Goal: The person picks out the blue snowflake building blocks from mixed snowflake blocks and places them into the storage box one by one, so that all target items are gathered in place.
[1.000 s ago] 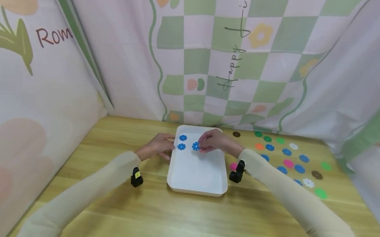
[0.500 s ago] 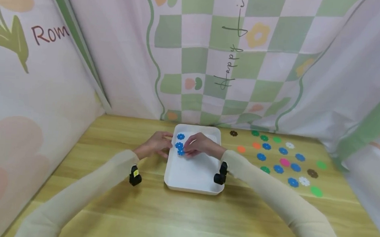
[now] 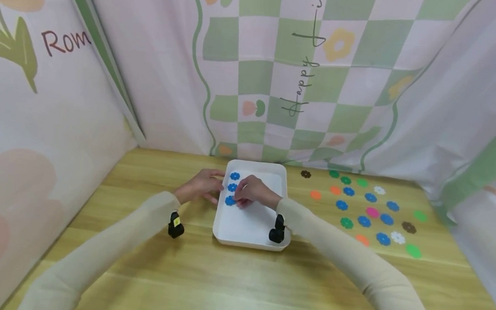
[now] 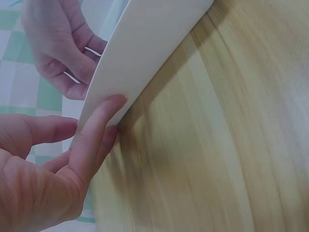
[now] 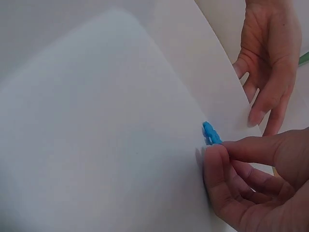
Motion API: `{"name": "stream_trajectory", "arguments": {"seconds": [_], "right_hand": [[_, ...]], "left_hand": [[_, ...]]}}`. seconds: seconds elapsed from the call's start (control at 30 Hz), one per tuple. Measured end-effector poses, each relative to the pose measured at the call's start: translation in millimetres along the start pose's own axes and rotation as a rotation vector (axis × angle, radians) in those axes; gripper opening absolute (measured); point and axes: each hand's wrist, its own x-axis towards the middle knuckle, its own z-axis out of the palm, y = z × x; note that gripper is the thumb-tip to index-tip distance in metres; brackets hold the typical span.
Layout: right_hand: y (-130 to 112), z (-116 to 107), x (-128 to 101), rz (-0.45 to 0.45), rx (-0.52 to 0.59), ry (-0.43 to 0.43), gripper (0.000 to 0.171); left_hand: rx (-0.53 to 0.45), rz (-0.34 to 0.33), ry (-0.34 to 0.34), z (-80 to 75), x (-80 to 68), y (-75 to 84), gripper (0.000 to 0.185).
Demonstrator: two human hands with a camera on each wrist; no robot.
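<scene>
A white rectangular tray (image 3: pixel 247 228) lies on the wooden table. Two blue flower-shaped plastic discs, a far one (image 3: pixel 235 176) and a nearer one (image 3: pixel 232 187), line its left side. My right hand (image 3: pixel 253 191) pinches a third blue flower-shaped disc (image 5: pixel 211 133) between thumb and finger, low over the tray floor in line with the other two. In the right wrist view that disc is tilted on edge. Along the tray's left wall, my left hand (image 3: pixel 202 183) touches the outside and rim with extended fingers, as the left wrist view shows.
Right of the tray, several flower-shaped discs are scattered on the table, among them a blue one (image 3: pixel 364 221), a pink one (image 3: pixel 372 212), a brown one (image 3: pixel 409 227) and a white one (image 3: pixel 398 237). A patterned curtain (image 3: pixel 295 82) hangs behind the table.
My right hand has carried its blue disc leftward across the tray, then slightly nearer, below the other two. My left hand has stayed at the tray's left wall.
</scene>
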Motion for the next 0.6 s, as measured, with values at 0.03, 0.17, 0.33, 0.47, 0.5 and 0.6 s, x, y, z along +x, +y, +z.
{"name": "stream_trajectory", "arguments": {"seconds": [0.03, 0.17, 0.33, 0.47, 0.5, 0.6], "right_hand": [[-0.3, -0.4, -0.2, 0.002, -0.008, -0.001, 0.007], [-0.8, -5.4, -1.0, -0.005, -0.037, -0.005, 0.007], [2.1, -19.8, -4.2, -0.034, -0.076, -0.007, 0.01], [3.6, -34.1, -10.9, -0.068, -0.093, -0.021, 0.014], [3.6, -37.3, -12.8, -0.076, -0.094, -0.026, 0.014], [3.7, -46.1, -18.7, -0.116, -0.099, -0.043, 0.017]], "left_hand": [[-0.002, -0.004, -0.002, 0.3, -0.3, 0.7, 0.059], [-0.012, -0.007, -0.014, 1.4, -0.6, 2.7, 0.06], [0.004, -0.009, -0.017, 2.3, -0.3, 2.6, 0.059], [0.022, -0.009, 0.0, 2.8, 0.4, 1.2, 0.059], [0.026, -0.007, 0.004, 2.8, 0.5, 0.7, 0.058], [0.031, -0.005, 0.01, 2.2, 1.1, 0.0, 0.058]]}}
